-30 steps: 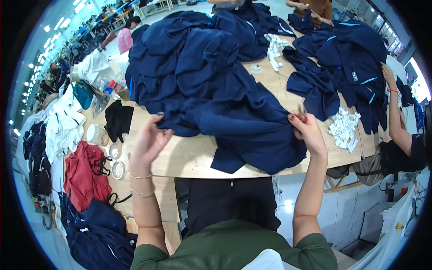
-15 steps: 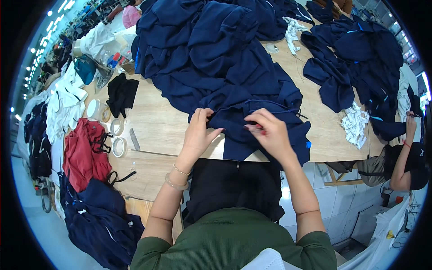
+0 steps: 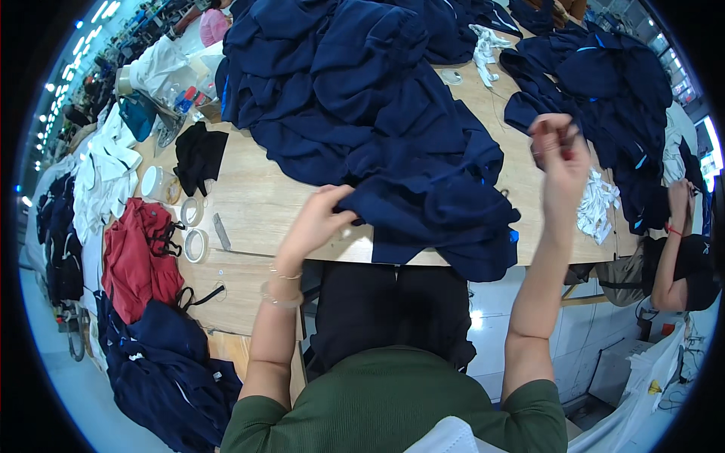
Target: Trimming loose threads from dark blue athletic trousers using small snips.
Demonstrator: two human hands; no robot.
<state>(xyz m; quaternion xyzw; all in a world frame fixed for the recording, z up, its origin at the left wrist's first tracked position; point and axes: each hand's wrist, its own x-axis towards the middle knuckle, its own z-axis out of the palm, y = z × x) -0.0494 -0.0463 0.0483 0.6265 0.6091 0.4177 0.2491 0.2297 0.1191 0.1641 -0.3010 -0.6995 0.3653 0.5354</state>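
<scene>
Right hand [image 3: 559, 147] shifted rightward off garment [image 3: 445, 215], curled, contents unclear | Left hand [image 3: 317, 223] nearer, touching edge, grip unclear | garment crosswise between hands

Right hand [image 3: 559, 151] blurred by motion; glare thrown on white tiles [image 3: 476, 320] below it; worktop [image 3: 257, 189] brightly lit; edges fisheye-bent.

- Left hand [image 3: 313, 224] touches the left edge of a navy garment [image 3: 445, 208] on a wooden bench [image 3: 245, 189].
- Right hand [image 3: 560, 153] is raised, blurred, fingers curled, beyond white scraps [image 3: 595, 210].
- To the left: red cloth [image 3: 142, 260], two tape rolls [image 3: 187, 247], black cloth [image 3: 198, 157].
</scene>
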